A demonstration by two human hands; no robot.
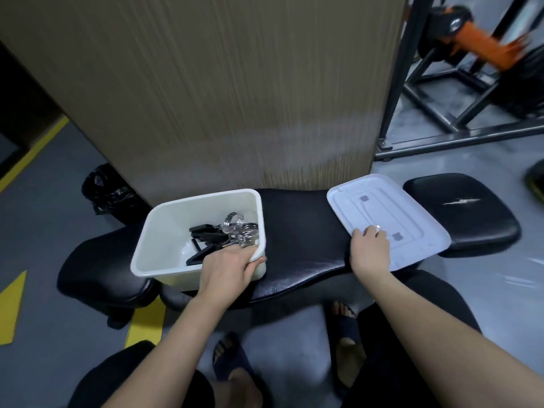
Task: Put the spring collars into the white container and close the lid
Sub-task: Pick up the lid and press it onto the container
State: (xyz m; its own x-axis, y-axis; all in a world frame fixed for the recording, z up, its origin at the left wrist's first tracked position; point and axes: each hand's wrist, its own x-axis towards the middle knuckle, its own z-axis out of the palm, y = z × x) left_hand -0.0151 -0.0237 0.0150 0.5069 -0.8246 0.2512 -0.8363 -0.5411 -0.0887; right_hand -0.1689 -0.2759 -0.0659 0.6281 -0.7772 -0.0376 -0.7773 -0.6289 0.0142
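The white container [164, 228] stands open on a black padded bench [300, 231]. Several spring collars [235, 231], metal coils with black handles, lie inside it toward its right wall. My left hand [226, 269] grips the container's near right corner, thumb on the outside. The white lid [412, 207] lies upside down on the bench to the right, partly over the gap to a second pad. My right hand [369, 248] rests on the lid's near left edge with the fingers on top of it.
A brown wall panel [235, 98] rises right behind the bench. A black bag [106, 189] sits on the floor at the left. Black gym frames [441, 92] stand at the back right. My sandalled feet [344, 328] are under the bench's near edge.
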